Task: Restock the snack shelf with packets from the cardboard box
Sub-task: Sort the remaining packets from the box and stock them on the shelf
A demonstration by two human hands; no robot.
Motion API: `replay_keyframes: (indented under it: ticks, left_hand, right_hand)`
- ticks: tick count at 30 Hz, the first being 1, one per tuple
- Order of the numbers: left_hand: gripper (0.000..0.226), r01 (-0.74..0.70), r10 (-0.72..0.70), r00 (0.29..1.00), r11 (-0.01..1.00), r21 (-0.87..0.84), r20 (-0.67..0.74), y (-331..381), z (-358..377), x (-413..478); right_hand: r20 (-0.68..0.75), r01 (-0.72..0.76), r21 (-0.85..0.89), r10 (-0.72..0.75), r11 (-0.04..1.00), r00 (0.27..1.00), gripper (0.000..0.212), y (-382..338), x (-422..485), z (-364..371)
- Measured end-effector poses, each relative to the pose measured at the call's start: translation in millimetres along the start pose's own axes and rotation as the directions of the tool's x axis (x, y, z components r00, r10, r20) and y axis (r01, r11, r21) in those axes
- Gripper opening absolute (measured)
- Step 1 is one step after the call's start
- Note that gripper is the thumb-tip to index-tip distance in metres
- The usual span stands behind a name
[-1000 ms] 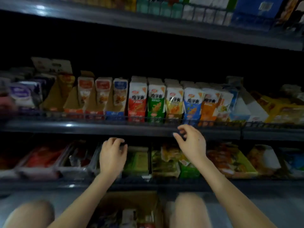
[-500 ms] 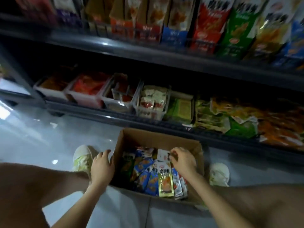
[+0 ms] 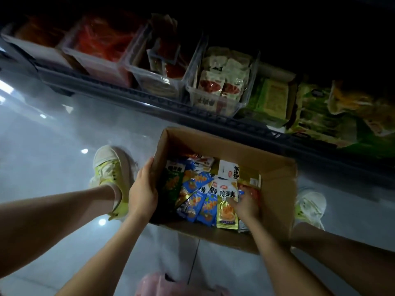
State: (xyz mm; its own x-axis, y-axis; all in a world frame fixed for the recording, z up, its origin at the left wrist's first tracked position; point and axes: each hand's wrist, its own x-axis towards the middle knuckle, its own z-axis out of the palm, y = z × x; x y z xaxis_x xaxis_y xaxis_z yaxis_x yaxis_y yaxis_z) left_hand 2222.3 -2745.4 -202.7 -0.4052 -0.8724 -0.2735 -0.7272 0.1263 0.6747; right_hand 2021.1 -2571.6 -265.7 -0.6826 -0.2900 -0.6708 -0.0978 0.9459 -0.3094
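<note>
Plainly the restock is far from done: the cardboard box (image 3: pixel 275 189), on the floor (image 3: pixel 53 146) just past centre toward 4 o'clock, looks well filled with packets (image 3: pixel 198 195), blue, green, yellow and red, lying loose and overlapping. No packet is out of the box.

The right hand (image 3: pixel 245 201) reaches in at the box's 4 o'clock corner, its fingers curled down among the packets beside a yellow packet (image 3: pixel 227 212). Whether it has closed on one I cannot tell. The left hand (image 3: pixel 142 193) lies flat against the box's outer wall at 9 o'clock, fingers straight, steadying it and gripping nothing.

From 12 round to 2 o'clock of the box runs the shelf (image 3: pixel 171 110), with clear bins (image 3: pixel 192 92) and green bags. Pale shoes (image 3: pixel 109 167) flank the box at 9 and 3 o'clock.
</note>
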Motion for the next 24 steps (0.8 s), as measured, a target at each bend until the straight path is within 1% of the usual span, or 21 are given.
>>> replay_keyframes:
  ticks: [2, 4, 6, 8, 10, 12, 13, 14, 15, 16, 17, 18, 19, 20, 21, 23, 24]
  left_hand:
    - [0.07, -0.008, 0.008, 1.0, 1.0, 0.011, -0.01, -1, 0, 1]
    - [0.07, -0.026, 0.026, 0.999, 1.0, 0.012, -0.02, -4, 2, 2]
    - [0.067, -0.039, 0.038, 0.999, 0.999, -0.018, -0.015, -9, 4, 3]
    - [0.056, -0.053, 0.052, 0.998, 0.998, -0.024, -0.034, -7, 2, 4]
    - [0.043, -0.067, 0.079, 0.988, 0.993, 0.093, -0.134, 1, 0, 5]
    - [0.036, -0.1, 0.141, 0.962, 0.979, 0.179, -0.233, 17, -4, 1]
    - [0.033, -0.129, 0.171, 0.955, 0.975, 0.18, -0.243, 27, -5, -3]
    - [0.032, -0.156, 0.187, 0.959, 0.975, 0.157, -0.211, 39, -6, -8]
    - [0.033, -0.17, 0.181, 0.975, 0.981, 0.091, -0.132, 52, -5, -14]
    - [0.035, -0.145, 0.145, 0.989, 0.989, -0.02, -0.015, 63, -3, -19]
    - [0.037, -0.064, 0.084, 0.989, 0.985, -0.161, 0.125, 73, 0, -23]
    - [0.038, 0.06, 0.021, 0.965, 0.952, -0.3, 0.26, 81, 3, -25]
    - [0.039, 0.186, -0.032, 0.935, 0.891, -0.414, 0.353, 86, 8, -27]
    - [0.041, 0.276, -0.078, 0.917, 0.833, -0.48, 0.392, 86, 13, -27]
    - [0.043, 0.321, -0.117, 0.911, 0.801, -0.505, 0.395, 83, 16, -26]
    - [0.04, 0.333, -0.16, 0.922, 0.79, -0.514, 0.352, 78, 16, -22]
    - [0.036, 0.333, -0.176, 0.927, 0.79, -0.515, 0.33, 74, 15, -20]
  right_hand:
    - [-0.024, -0.05, 0.015, 0.05, 0.999, 0.998, 0.06, -5, 5, 10]
    - [-0.07, -0.061, 0.014, 0.062, 0.998, 0.996, 0.058, -7, 8, 19]
    - [-0.087, -0.065, 0.044, 0.069, 0.997, 0.994, 0.048, -8, 8, 21]
    - [-0.093, -0.056, 0.173, 0.073, 0.983, 0.993, 0.037, -8, 4, 13]
    - [-0.095, -0.014, 0.359, 0.051, 0.933, 0.994, 0.038, -8, -3, -1]
    - [-0.064, 0.029, 0.57, 0.009, 0.821, 0.998, 0.037, -12, -13, -19]
    - [-0.025, 0.029, 0.658, -0.017, 0.753, 1.0, 0.034, -15, -20, -27]
    - [0.023, 0.023, 0.723, -0.057, 0.69, 0.998, 0.03, -21, -28, -35]
    - [0.061, 0.026, 0.757, -0.111, 0.653, 0.992, 0.027, -27, -35, -40]
    - [0.089, 0.039, 0.769, -0.168, 0.638, 0.982, 0.023, -35, -43, -44]
    - [0.114, 0.052, 0.78, -0.223, 0.624, 0.968, 0.021, -43, -51, -46]
    - [0.134, 0.059, 0.787, -0.264, 0.614, 0.955, 0.019, -51, -58, -47]
    - [0.152, 0.059, 0.794, -0.291, 0.605, 0.945, 0.018, -56, -62, -45]
    - [0.164, 0.057, 0.797, -0.306, 0.601, 0.938, 0.017, -60, -65, -43]
    - [0.171, 0.053, 0.797, -0.309, 0.602, 0.935, 0.015, -61, -64, -40]
    - [0.159, 0.056, 0.78, -0.285, 0.623, 0.945, 0.017, -59, -60, -36]
    - [0.125, 0.074, 0.749, -0.249, 0.659, 0.96, 0.021, -54, -53, -34]
